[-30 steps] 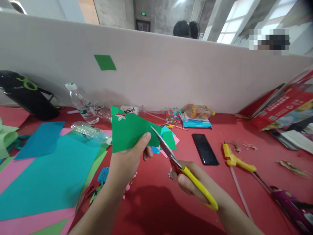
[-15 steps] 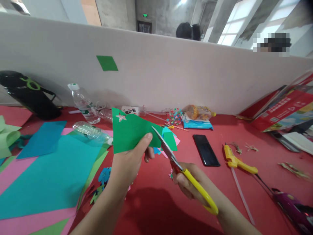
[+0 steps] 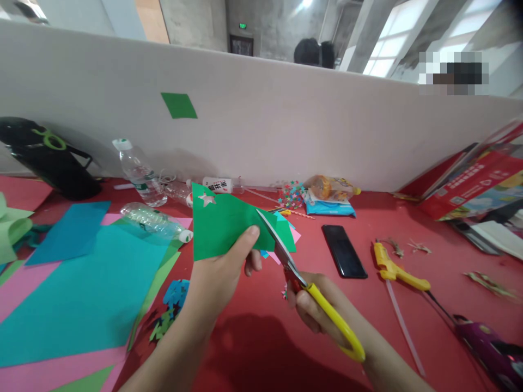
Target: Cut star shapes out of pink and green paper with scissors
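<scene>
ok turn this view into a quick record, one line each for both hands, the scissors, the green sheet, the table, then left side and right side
left grip: holding a green paper sheet up off the table
right grip: holding yellow-handled metal scissors
scissors: blades at the sheet's right part; cutting or not, unclear
green sheet: star-shaped hole near its upper left corner
table: red surface
left side: large turquoise paper
right side: black rectangular phone, yellow glue gun

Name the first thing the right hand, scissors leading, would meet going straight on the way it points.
Likely the green paper held in the left hand: the scissors in the right hand overlap it in view, though depth is unclear.
</scene>
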Action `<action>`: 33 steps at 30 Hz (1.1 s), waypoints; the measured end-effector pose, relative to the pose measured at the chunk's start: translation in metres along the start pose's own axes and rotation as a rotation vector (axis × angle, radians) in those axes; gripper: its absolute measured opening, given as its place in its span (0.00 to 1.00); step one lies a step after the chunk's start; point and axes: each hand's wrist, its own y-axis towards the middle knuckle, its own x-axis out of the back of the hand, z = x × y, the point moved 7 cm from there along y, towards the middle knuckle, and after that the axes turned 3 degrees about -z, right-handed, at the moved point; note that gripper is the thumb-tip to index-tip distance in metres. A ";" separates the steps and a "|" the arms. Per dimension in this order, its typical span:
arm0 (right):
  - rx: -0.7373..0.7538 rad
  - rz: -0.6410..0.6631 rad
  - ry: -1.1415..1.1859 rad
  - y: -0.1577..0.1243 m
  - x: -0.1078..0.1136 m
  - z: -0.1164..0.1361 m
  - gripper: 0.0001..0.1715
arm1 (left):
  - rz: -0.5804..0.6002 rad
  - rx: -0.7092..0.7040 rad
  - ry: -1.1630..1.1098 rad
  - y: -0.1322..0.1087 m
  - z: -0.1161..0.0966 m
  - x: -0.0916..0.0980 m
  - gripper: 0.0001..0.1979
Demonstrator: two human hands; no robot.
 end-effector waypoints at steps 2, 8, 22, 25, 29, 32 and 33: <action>0.002 -0.003 0.008 0.001 0.000 -0.001 0.37 | -0.026 -0.005 -0.025 -0.002 -0.002 0.000 0.25; 0.002 -0.013 -0.019 0.002 0.002 -0.002 0.37 | -0.024 0.009 -0.048 -0.003 -0.003 -0.002 0.23; 0.004 -0.007 -0.037 0.002 0.002 0.001 0.37 | -0.021 0.013 -0.008 0.002 0.002 0.002 0.22; -0.003 0.006 -0.027 0.002 0.001 0.001 0.37 | -0.006 0.019 0.005 0.002 0.001 0.000 0.23; -0.021 0.008 -0.025 0.001 0.001 0.001 0.37 | -0.017 0.033 0.040 0.001 0.002 0.000 0.25; -0.025 0.011 -0.044 0.003 0.002 0.001 0.37 | -0.051 0.056 0.043 -0.001 0.005 0.001 0.25; -0.027 0.012 -0.051 0.004 0.002 0.000 0.37 | -0.049 0.058 0.039 -0.001 0.005 0.001 0.25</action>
